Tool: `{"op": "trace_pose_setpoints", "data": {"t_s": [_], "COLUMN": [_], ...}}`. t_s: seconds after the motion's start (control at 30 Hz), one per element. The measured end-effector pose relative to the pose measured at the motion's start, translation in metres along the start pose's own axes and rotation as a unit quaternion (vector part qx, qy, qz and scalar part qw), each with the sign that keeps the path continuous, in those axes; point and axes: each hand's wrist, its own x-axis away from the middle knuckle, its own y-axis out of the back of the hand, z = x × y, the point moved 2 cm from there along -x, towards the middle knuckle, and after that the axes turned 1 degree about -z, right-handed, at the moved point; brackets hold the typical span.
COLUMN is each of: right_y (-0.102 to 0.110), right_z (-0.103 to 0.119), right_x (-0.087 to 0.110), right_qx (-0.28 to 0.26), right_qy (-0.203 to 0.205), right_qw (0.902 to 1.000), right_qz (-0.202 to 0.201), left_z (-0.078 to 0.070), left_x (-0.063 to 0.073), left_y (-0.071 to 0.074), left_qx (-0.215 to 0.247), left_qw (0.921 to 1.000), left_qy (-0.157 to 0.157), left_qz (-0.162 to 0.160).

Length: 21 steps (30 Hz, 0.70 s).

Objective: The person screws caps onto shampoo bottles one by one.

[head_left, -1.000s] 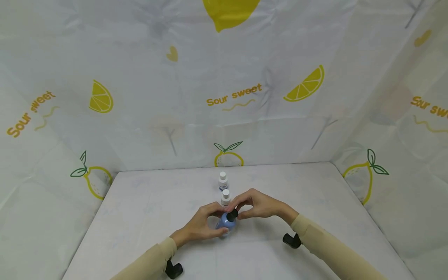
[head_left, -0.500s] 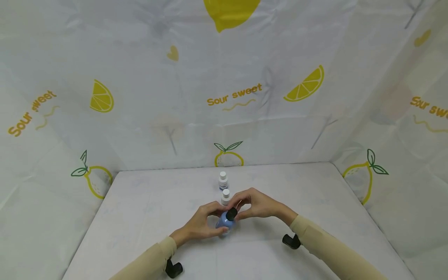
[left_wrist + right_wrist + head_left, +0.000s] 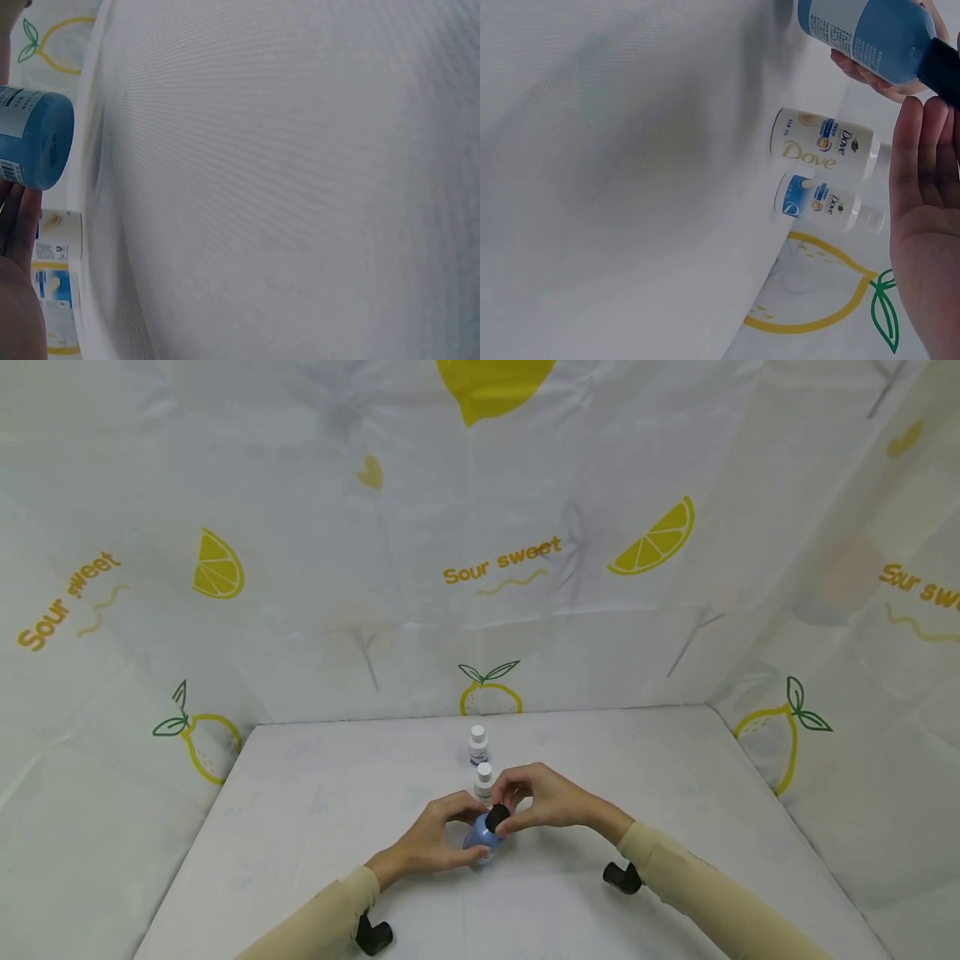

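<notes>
My left hand (image 3: 427, 837) grips a translucent blue bottle (image 3: 478, 837) round its body, thumb on the near side and fingers behind. The bottle tilts, its black cap (image 3: 497, 817) leaning up and to the right. Its underside shows in the left wrist view, so the blue base (image 3: 56, 142) is lifted from the surface. With thumb and fingers, my right hand (image 3: 551, 797) pinches the cap. Just behind the hands stands a white Dove bottle (image 3: 821, 142); a second white bottle with a blue patch (image 3: 821, 201) stands farther back. Both are upright with white caps.
A white cloth covers the table (image 3: 322, 793). Behind it hangs a white curtain (image 3: 300, 635) printed with lemons and lettering. Black wrist-mounted pieces, one at the left wrist (image 3: 372, 937) and one at the right wrist (image 3: 622, 877), hang under the sleeves.
My right hand has shifted slightly left, and its thumb and fingers have changed their place on the black cap. The left hand and the bottle stay nearly still.
</notes>
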Motion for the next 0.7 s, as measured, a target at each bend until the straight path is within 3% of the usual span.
{"op": "trace_pose_setpoints", "data": {"t_s": [0.7], "right_y": [-0.0037], "right_z": [-0.0025], "right_x": [0.0022], "right_qx": [0.03], "right_qy": [-0.005], "right_qw": [0.9992], "right_qz": [-0.025], "left_z": [-0.0028], "left_x": [-0.0023], "left_y": [-0.0026], "left_qx": [-0.013], "left_qw": [0.9998], "left_qy": [-0.016], "left_qz": [0.001]}}
